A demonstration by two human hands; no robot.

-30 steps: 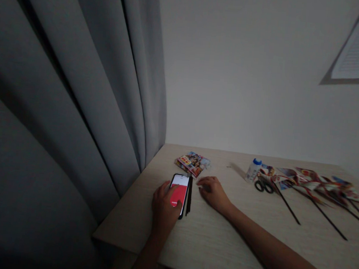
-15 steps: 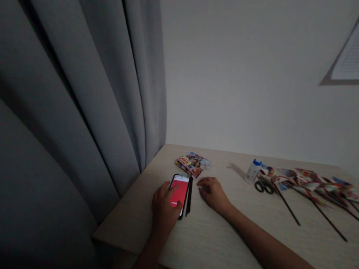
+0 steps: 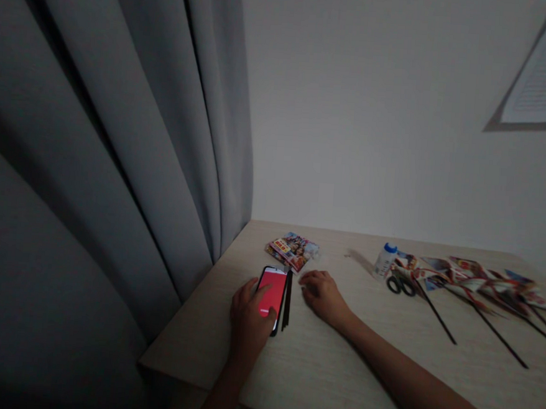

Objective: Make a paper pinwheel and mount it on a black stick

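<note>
A smartphone (image 3: 273,288) with a red screen lies on the table, tilted slightly. Over its left side rests my left hand (image 3: 250,318), fingers apart, with the index finger and thumb reaching across the screen. Against the phone's right edge lies a bundle of thin dark sticks (image 3: 287,302). My right hand (image 3: 323,294) rests on the table to the right of the sticks, fingers loosely bent and apart from the thumb, with nothing visible in them. Just beyond both hands sits a small stack of colourful printed paper (image 3: 293,249).
A glue bottle with a blue cap (image 3: 385,261) stands at the right, beside black-handled scissors (image 3: 401,284). Several paper pinwheels (image 3: 473,278) on dark sticks lie further right on the table (image 3: 327,370). A grey curtain (image 3: 166,128) hangs along the left edge.
</note>
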